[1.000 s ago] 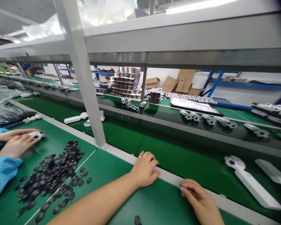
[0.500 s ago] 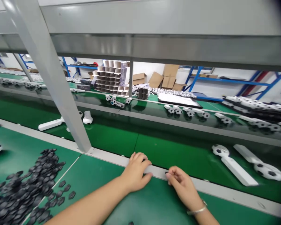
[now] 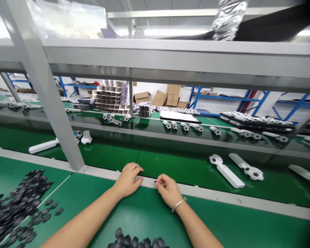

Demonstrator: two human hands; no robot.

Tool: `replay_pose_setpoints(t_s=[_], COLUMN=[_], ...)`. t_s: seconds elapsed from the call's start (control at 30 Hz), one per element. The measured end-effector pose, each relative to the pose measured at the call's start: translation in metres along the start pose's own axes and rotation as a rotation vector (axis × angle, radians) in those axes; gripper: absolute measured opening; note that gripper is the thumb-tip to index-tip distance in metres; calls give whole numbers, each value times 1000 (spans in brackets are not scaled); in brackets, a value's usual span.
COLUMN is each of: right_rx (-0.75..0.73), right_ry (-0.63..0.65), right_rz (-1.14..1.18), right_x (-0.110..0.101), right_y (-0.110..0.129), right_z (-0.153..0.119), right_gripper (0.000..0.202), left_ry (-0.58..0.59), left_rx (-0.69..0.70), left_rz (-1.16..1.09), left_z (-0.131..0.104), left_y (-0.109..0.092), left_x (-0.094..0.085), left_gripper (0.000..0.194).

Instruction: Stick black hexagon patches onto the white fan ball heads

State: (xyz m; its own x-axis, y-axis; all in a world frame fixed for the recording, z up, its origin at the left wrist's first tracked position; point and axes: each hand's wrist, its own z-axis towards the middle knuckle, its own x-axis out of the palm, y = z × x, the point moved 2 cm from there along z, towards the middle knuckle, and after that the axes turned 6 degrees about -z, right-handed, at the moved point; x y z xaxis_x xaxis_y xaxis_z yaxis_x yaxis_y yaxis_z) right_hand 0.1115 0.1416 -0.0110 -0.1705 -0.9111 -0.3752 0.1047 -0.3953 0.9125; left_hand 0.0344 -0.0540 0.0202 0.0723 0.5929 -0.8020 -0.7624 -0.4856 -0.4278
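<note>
Right at the grey metal strip [image 3: 209,193], the person's right hand [image 3: 168,189] has come closer to the left hand [image 3: 127,181], so only a little gap is left between them. The view has turned too: the helper's blue sleeves are gone, and a small bunch of black, many-sided pieces [image 3: 136,243] now shows at the bottom. The right hand's finger and thumb pinch a tiny dark piece [image 3: 155,182] over the strip. The left hand lies on the strip with its fingers curled and its thumb out; I can't tell if anything is under it. More loose pieces sit in a big black heap [image 3: 18,199] on the left. So it looks like the small work is being done between the hands. Neither hand touches the long white toy with a black-and-white ball end [image 3: 229,175], well off to the right.
</note>
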Motion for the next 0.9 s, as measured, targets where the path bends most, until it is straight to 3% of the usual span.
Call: replay_pose_setpoints(t_s=[0.23, 0.33, 0.47, 0.63, 0.77, 0.83, 0.9], right_rx=[-39, -38, -24, 1, 39, 53, 56], right_ry=[-25, -11, 29, 55, 35, 29, 32], right_rz=[-41, -50, -97, -82, -41, -34, -27], right_x=[0, 0, -2, -3, -2, -2, -2], right_y=[8, 10, 8, 4, 0, -2, -3], right_z=[1, -1, -4, -4, -4, -3, -2], right_gripper=[4, 4, 7, 10, 14, 16, 17], left_ry=[-35, -100, -324, -667, -694, -672, -661], left_rx=[0, -62, -344, -798, -1013, -1039, -1004], left_rz=[46, 101, 221, 340, 286, 245, 210], left_z=[4, 14, 40, 56, 59, 61, 66], left_y=[11, 29, 85, 175, 226, 237, 235], left_x=[3, -1, -25, -79, -107, -112, -113], left_gripper=[27, 27, 40, 73, 69, 62, 58])
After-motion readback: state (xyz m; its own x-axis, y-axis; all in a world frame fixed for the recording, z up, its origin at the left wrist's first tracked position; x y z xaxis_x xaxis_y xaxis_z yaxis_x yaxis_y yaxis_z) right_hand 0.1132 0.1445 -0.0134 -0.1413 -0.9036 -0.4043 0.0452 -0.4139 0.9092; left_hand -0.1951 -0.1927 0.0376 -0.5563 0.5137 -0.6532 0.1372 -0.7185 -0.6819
